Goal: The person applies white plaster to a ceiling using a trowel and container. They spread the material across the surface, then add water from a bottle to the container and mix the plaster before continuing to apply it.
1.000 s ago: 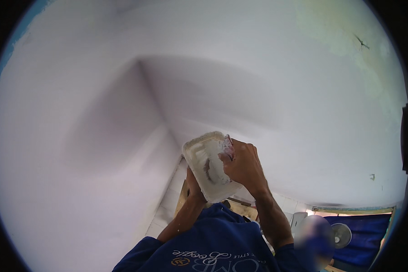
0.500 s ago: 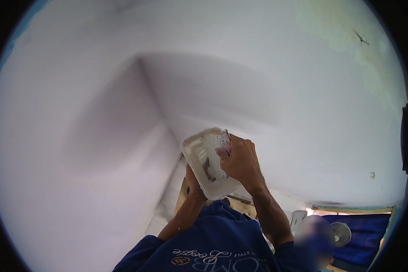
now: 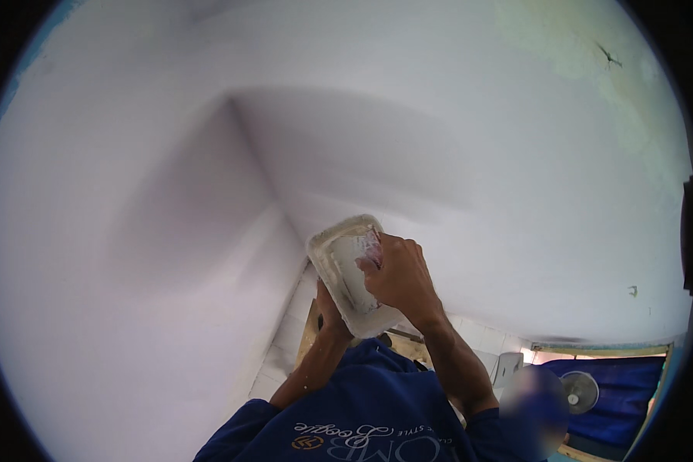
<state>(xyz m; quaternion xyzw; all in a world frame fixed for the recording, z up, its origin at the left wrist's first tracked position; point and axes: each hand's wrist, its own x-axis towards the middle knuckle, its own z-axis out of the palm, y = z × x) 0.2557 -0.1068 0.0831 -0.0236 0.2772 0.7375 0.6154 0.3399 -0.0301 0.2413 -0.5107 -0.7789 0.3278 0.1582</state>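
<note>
I hold a white rectangular plastic tub (image 3: 339,266) up in front of a white ceiling. My left hand (image 3: 328,309) grips it from below and is mostly hidden behind it. My right hand (image 3: 399,279) lies over the tub's right rim with its fingers curled into the opening. A small pinkish thing (image 3: 373,248) shows at its fingertips; I cannot tell what it is. White smears coat the inside of the tub. Both forearms rise from blue sleeves (image 3: 362,423) at the bottom edge.
White ceiling and walls meet in a corner (image 3: 235,104) above the hands. A yellowish stained patch with a dark crack (image 3: 604,54) is at the upper right. At the lower right are a fan (image 3: 579,391), blue cloth (image 3: 631,400) and a wooden frame (image 3: 408,346).
The tub and both hands have shifted slightly up and to the left. The grip looks the same.
</note>
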